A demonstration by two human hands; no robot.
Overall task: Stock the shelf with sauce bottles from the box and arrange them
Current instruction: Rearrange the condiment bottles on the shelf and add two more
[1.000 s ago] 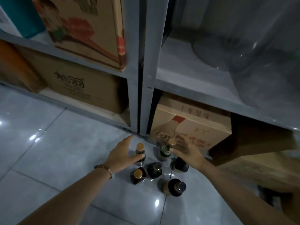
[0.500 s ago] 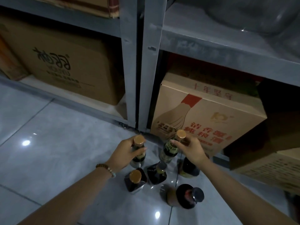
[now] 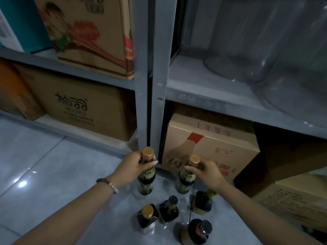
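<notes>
My left hand (image 3: 131,169) grips the neck of a dark sauce bottle with a gold cap (image 3: 147,179), held upright just above the floor. My right hand (image 3: 208,174) grips the neck of a second gold-capped dark bottle (image 3: 185,181), also upright. Several more dark bottles stand on the tiled floor below: a square one with a gold cap (image 3: 147,219), a black-capped one (image 3: 169,210), another (image 3: 202,201) under my right wrist, and a round one (image 3: 196,232) nearest me. A grey metal shelf (image 3: 212,96) rises ahead, its middle right board partly bare.
A carton printed with a bottle (image 3: 210,149) fills the bottom right bay. More cartons (image 3: 76,106) sit in the left bays. Large clear plastic containers (image 3: 256,55) stand on the right shelf board. An open brown box (image 3: 292,197) is at right. Twin grey uprights (image 3: 154,76) split the shelf.
Both hands closed on the two gold-capped bottles' necks and lifted them a little off the floor. The camera tilted upward, showing more of the shelf.
</notes>
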